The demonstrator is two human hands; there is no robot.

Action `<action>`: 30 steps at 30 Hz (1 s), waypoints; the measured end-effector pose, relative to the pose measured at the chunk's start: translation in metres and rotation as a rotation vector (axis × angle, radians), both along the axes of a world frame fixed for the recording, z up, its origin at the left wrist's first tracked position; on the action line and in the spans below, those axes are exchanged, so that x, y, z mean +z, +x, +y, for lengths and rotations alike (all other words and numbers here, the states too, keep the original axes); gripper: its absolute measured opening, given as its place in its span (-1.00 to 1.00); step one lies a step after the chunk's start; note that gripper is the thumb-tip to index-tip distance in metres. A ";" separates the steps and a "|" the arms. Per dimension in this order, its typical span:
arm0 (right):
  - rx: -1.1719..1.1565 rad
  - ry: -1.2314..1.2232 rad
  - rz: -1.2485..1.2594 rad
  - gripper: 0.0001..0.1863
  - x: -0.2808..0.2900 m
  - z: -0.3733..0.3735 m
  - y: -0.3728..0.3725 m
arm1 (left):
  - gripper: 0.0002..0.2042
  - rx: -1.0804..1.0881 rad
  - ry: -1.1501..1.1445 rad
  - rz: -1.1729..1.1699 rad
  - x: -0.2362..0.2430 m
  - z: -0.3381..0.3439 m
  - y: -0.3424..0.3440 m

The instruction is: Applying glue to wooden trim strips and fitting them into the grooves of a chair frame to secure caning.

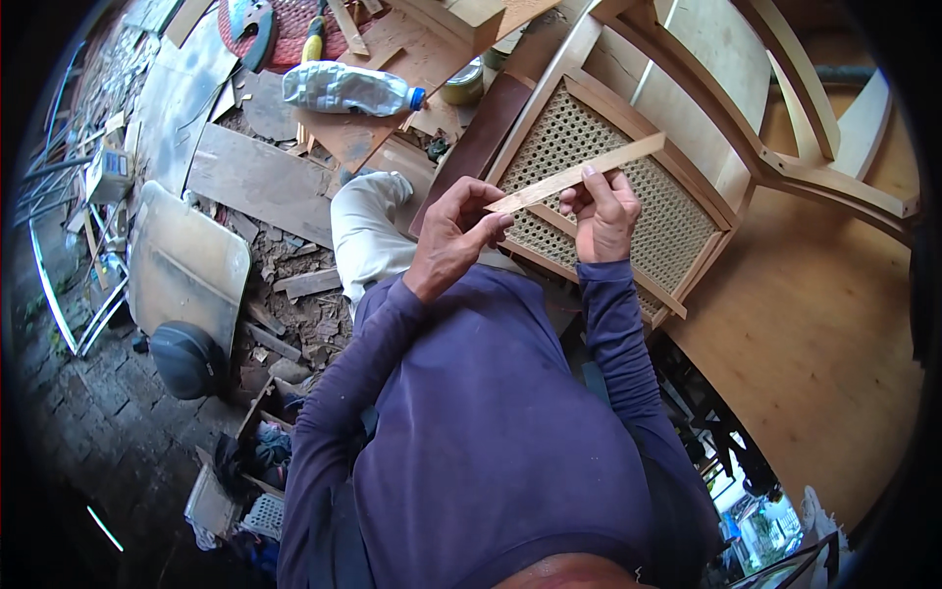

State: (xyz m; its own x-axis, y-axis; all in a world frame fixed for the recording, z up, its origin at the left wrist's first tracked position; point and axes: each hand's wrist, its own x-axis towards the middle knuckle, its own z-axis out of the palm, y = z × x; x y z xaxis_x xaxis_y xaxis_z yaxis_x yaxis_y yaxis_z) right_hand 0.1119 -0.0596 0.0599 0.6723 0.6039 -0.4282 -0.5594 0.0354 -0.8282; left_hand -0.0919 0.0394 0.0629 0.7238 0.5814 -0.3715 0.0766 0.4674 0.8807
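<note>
A thin, pale wooden strip (584, 173) with a pointed left end slants up to the right in front of me. My left hand (453, 234) pinches it at the pointed end, between thumb and fingers. Farther along, my right hand (602, 208) grips the same strip from below, thumb laid against it. Just beyond both hands is a wooden chair frame with a woven cane panel (677, 228), and the strip crosses over part of that panel. A second wooden slat (628, 275) runs across the cane, partly hidden behind my right hand.
A clear plastic bottle (348, 90) with a blue cap lies on a wooden board ahead, beside a jar (463, 82). A yellow-handled tool (313, 41) rests near red matting. Plywood (805, 363) spreads at right. Wood scraps, a dark rounded case (188, 359) and a worn panel (186, 257) occupy the left.
</note>
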 end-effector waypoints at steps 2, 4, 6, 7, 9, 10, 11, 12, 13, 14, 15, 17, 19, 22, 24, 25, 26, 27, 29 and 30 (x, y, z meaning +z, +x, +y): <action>0.033 0.049 0.032 -0.82 0.000 -0.004 0.000 | -0.74 0.006 0.066 0.012 -0.001 0.002 -0.004; 0.096 0.081 0.071 -0.78 0.002 -0.007 0.006 | -0.80 0.061 0.040 -0.033 0.005 0.003 -0.006; 0.211 0.206 0.231 -0.75 0.010 -0.007 0.008 | -0.78 0.057 0.027 -0.042 0.007 0.008 -0.012; 0.222 0.214 0.228 -0.74 0.008 -0.010 0.008 | -0.77 0.047 0.016 -0.048 0.008 0.010 -0.014; 0.264 0.245 0.217 -0.75 0.004 -0.014 0.010 | -0.75 0.069 -0.060 -0.104 0.009 0.009 -0.014; 0.239 0.252 0.208 -0.75 0.003 -0.015 0.007 | -0.74 0.083 -0.138 -0.158 0.009 0.009 -0.014; 0.215 0.259 0.199 -0.75 0.004 -0.016 0.004 | -0.74 0.090 -0.129 -0.159 0.009 0.009 -0.016; 0.206 0.260 0.188 -0.76 0.004 -0.016 0.002 | -0.71 0.094 -0.128 -0.183 0.007 0.009 -0.017; 0.214 0.261 0.186 -0.76 0.005 -0.016 0.001 | -0.68 0.098 -0.128 -0.206 0.005 0.008 -0.018; 0.216 0.256 0.151 -0.75 0.005 -0.016 0.000 | -0.68 0.105 -0.125 -0.209 0.003 0.009 -0.018; 0.218 0.250 0.117 -0.75 0.006 -0.016 -0.002 | -0.66 0.100 -0.129 -0.202 0.000 0.009 -0.018; 0.210 0.244 0.110 -0.75 0.009 -0.015 -0.007 | -0.65 0.103 -0.132 -0.195 -0.002 0.010 -0.019; 0.205 0.224 0.086 -0.75 0.010 -0.016 -0.008 | -0.66 0.107 -0.143 -0.192 -0.001 0.011 -0.017; 0.182 0.201 0.087 -0.73 0.011 -0.018 -0.014 | -0.65 0.114 -0.096 -0.191 -0.006 0.013 -0.016; 0.145 0.163 0.069 -0.71 0.014 -0.019 -0.018 | -0.65 0.119 -0.084 -0.198 -0.008 0.015 -0.016; 0.144 0.169 0.053 -0.71 0.014 -0.021 -0.020 | -0.65 0.114 -0.077 -0.204 -0.009 0.015 -0.016; 0.143 0.175 0.036 -0.71 0.013 -0.023 -0.022 | -0.65 0.121 -0.073 -0.204 -0.009 0.015 -0.015; 0.116 0.157 0.021 -0.72 0.012 -0.025 -0.025 | -0.65 0.127 -0.086 -0.201 -0.009 0.015 -0.014; 0.109 0.164 -0.003 -0.73 0.012 -0.026 -0.029 | -0.65 0.137 -0.095 -0.198 -0.008 0.016 -0.013; 0.095 0.166 -0.029 -0.74 0.013 -0.026 -0.030 | -0.65 0.138 -0.094 -0.201 -0.008 0.016 -0.012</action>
State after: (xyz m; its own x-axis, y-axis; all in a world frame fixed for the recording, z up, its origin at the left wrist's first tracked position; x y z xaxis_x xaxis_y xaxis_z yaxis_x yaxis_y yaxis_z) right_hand 0.0823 -0.0852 0.0725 0.6194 0.7261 -0.2984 -0.5425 0.1211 -0.8313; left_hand -0.1037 0.0551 0.0554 0.7046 0.6497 -0.2853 -0.1661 0.5419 0.8238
